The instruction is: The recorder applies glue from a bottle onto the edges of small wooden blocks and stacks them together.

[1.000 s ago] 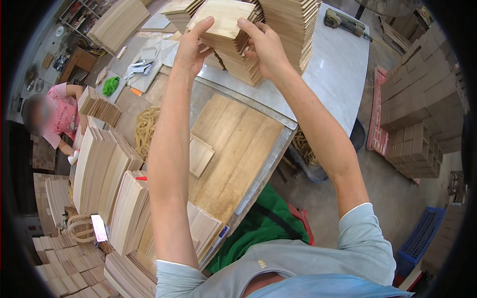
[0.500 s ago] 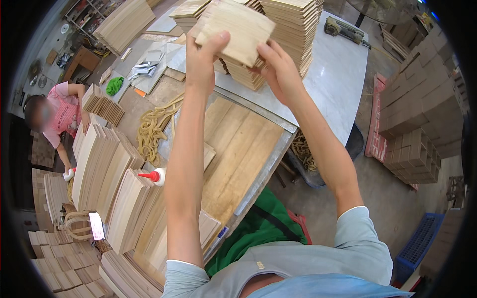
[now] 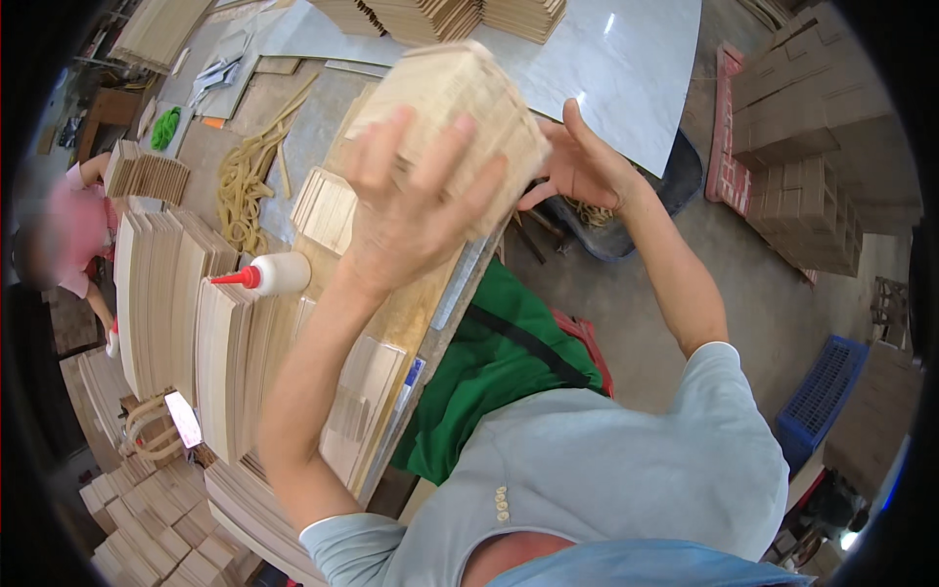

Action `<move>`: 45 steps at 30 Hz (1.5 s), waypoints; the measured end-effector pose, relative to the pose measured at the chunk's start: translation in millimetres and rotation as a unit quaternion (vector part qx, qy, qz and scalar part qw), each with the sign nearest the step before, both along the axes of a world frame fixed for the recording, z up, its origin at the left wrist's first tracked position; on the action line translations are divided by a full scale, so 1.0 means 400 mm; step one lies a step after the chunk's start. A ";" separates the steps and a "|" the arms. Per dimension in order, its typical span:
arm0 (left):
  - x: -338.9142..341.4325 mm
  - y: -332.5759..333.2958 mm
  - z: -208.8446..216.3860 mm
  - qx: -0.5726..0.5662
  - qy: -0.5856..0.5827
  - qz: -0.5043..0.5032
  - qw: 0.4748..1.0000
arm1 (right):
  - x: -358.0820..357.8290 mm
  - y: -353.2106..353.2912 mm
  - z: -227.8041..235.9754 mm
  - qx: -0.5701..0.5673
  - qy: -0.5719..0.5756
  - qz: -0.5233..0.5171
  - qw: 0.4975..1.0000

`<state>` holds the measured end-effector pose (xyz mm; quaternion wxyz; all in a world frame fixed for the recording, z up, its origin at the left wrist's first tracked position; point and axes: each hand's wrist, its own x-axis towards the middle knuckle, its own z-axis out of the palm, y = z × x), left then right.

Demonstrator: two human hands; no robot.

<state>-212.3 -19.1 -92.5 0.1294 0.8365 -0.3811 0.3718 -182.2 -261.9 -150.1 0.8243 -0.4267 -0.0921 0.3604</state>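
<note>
Above the bench, my left hand (image 3: 406,205) is closed around a thick stack of small pale wooden boards (image 3: 430,93), its fingers spread across the near face. Motion blurs the stack, so its separate layers are hard to make out. At the stack's right end, my right hand (image 3: 592,166) has its thumb raised and its fingers apart. Whether those fingertips touch the boards I cannot tell. Below my left hand lie a few thin wooden pieces (image 3: 328,210). A white glue bottle (image 3: 284,274) with a red nozzle lies beside my left forearm, on rows of wooden boards (image 3: 220,362).
More board stacks (image 3: 435,20) stand on the grey tabletop (image 3: 616,68) at the far side. Tan rubber bands (image 3: 240,191) lie in a heap on the bench. A co-worker in pink (image 3: 78,230) is at the left. Cartons (image 3: 812,88) and a blue crate (image 3: 822,396) stand on the right.
Both hands have come nearer to me with the boards, away from the tall stacks. My right hand has loosened from the boards. The view has shifted too.
</note>
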 end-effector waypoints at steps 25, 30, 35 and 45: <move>-0.182 0.043 -0.087 0.238 0.005 -0.119 0.964 | -0.036 0.152 -0.092 0.021 0.119 0.130 0.984; -0.193 0.093 0.002 0.182 0.118 -0.026 0.976 | -0.054 0.149 -0.125 0.088 0.134 0.064 0.985; -0.238 0.149 0.012 0.092 0.143 0.145 0.975 | -0.037 0.122 -0.136 0.110 0.130 -0.079 0.982; -0.234 0.201 -0.032 -0.486 0.497 0.166 0.700 | 0.098 0.116 -0.143 0.027 0.010 0.000 1.000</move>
